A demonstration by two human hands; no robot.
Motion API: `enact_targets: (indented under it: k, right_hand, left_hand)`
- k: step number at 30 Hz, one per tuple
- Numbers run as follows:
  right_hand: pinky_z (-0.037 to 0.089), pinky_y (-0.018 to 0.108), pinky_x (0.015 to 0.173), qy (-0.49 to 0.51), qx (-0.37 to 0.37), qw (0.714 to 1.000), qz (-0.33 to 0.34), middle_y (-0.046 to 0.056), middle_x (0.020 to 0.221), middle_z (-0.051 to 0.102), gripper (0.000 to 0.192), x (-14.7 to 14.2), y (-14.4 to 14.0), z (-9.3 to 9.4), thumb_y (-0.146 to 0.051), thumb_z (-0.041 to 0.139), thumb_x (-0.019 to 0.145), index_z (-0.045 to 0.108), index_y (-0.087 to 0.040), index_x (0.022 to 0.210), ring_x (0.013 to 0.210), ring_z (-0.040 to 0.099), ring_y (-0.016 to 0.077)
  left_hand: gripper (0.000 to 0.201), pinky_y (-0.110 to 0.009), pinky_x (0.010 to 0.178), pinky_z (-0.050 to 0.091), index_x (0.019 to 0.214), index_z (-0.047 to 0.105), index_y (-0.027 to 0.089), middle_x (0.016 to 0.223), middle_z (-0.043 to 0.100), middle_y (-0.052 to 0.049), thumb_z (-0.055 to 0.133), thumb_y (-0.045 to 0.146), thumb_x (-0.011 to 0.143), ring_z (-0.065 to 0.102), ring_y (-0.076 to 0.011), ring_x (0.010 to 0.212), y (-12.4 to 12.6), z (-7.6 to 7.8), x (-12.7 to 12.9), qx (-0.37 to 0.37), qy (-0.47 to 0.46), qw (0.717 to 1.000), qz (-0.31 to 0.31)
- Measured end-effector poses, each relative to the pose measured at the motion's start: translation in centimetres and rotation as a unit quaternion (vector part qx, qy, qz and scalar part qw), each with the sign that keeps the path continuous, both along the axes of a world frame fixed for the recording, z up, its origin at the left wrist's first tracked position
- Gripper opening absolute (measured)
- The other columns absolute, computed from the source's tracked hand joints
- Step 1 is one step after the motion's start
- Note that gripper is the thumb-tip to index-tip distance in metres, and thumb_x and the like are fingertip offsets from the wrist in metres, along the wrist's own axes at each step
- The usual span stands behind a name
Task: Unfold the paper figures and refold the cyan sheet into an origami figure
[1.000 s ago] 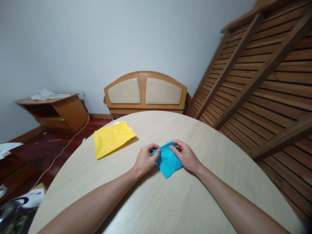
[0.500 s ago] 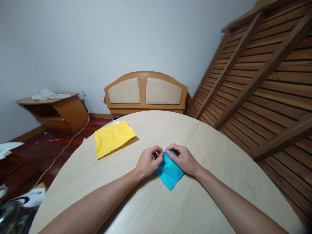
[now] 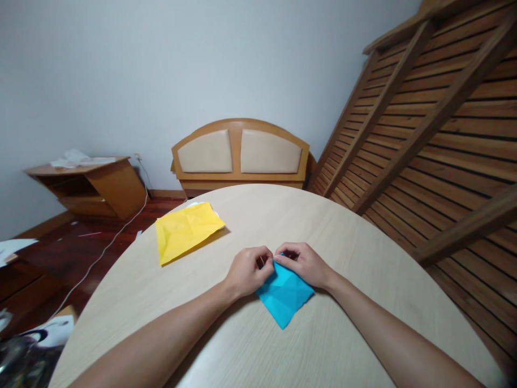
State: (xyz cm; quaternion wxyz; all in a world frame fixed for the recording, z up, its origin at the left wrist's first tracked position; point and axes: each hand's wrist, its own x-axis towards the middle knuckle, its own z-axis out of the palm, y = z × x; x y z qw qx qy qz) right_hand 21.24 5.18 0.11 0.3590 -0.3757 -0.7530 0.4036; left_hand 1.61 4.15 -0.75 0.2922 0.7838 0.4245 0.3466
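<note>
Blue paper (image 3: pixel 285 297) between left hand (image 3: pixel 247 272) and right hand (image 3: pixel 306 266), far corner in the fingertip pinch of both.

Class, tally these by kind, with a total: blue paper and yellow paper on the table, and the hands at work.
Blue paper: 1
Yellow paper: 1
Left hand and right hand: 2
Total: 4

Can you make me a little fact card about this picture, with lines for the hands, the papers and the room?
Left hand: fingers at the blue paper, near its far corner
Right hand: fingers pinching near that same corner
Blue paper: creased, near corner pointing toward the person
Yellow paper: creased, on the table, left of both hands
Beyond table: padded headboard
Right side: slatted wooden panel
</note>
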Motion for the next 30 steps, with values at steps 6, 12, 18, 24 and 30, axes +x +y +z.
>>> enact_targets:
  k: [6,12,18,24,30]
  right_hand:
    - [0.046,0.028,0.069,0.027,-0.052,0.998,0.008,0.004,0.078,0.07,0.029,0.8,0.5,-0.2,-0.04,0.062,0.091,0.073,-0.016,0.081,0.074,0.06,0.0179]
    - [0.049,0.03,0.073,0.06,-0.085,0.995,-0.006,0.006,0.093,0.074,0.03,0.6,0.6,-0.5,-0.043,0.068,0.087,0.072,-0.016,0.1,0.083,0.065,0.02]
    - [0.051,0.032,0.077,0.068,-0.078,0.994,-0.028,0.007,0.102,0.074,0.031,0.5,0.7,-0.7,-0.043,0.069,0.086,0.072,-0.017,0.103,0.09,0.067,0.0226]
    - [0.049,0.032,0.072,0.051,-0.045,0.996,-0.055,0.006,0.091,0.073,0.031,0.6,1.1,-1.2,-0.044,0.061,0.091,0.073,-0.017,0.099,0.083,0.065,0.0214]
    - [0.048,0.032,0.073,0.029,-0.009,0.997,-0.072,0.005,0.091,0.073,0.03,1.1,1.4,-1.3,-0.044,0.059,0.093,0.073,-0.018,0.097,0.084,0.064,0.0218]
  left_hand:
    - [0.014,-0.022,0.055,0.036,0.079,0.066,0.017,0.064,0.061,0.002,0.054,0.022,0.084,0.052,-0.0116,0.057,0.1,0.1,0.1,-0.001,0.018,1.0,0.0]
    - [0.021,-0.024,0.058,0.037,0.088,0.066,0.017,0.07,0.066,-0.002,0.05,0.031,0.092,0.057,-0.0144,0.061,0.4,0.0,-0.2,0.011,0.002,0.997,0.079]
    - [0.024,-0.025,0.056,0.036,0.094,0.064,0.017,0.069,0.066,-0.002,0.048,0.035,0.096,0.057,-0.0154,0.06,1.1,-0.1,-0.3,0.013,-0.022,0.993,0.118]
    - [0.022,-0.025,0.059,0.038,0.097,0.063,0.017,0.074,0.068,-0.004,0.047,0.033,0.098,0.06,-0.0168,0.065,1.2,-0.3,-0.4,0.027,-0.008,0.992,0.124]
    - [0.024,-0.025,0.058,0.037,0.1,0.064,0.017,0.074,0.069,-0.004,0.046,0.033,0.098,0.06,-0.0168,0.064,1.1,-0.3,-0.5,0.021,-0.008,0.992,0.122]
